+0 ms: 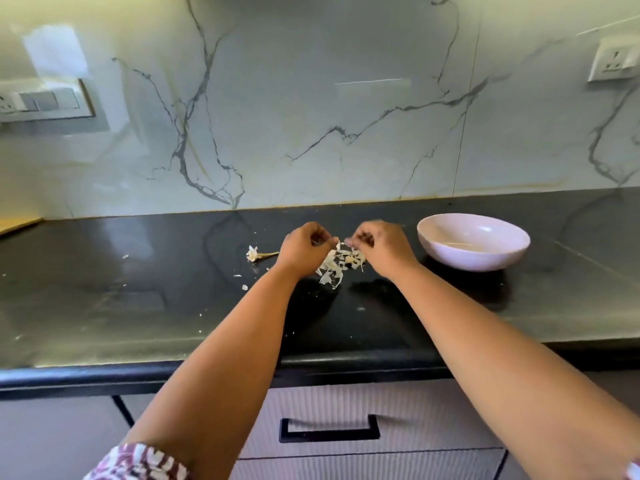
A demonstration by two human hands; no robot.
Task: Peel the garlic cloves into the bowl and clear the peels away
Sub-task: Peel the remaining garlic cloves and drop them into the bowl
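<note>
Between the fingertips of the left hand (304,245) and right hand (375,242) a garlic clove (338,242) sits pinched from both sides, likely to strip its skin; just beneath those fingers the peels (337,266) pile up, dropping where she works; the bowl (473,241) waits right of the right fingers, close for dropping the clove in.

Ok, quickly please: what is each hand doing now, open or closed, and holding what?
Left hand: fingers curled, pinching something small; a clove or peel, cannot tell.
Right hand: fingers curled, pinching the same small piece.

Soft daylight glares off the glossy marble backsplash (311,116) and black countertop (138,306), while wide-angle distortion bends the edges and fine detail stays slightly blurred.
</note>
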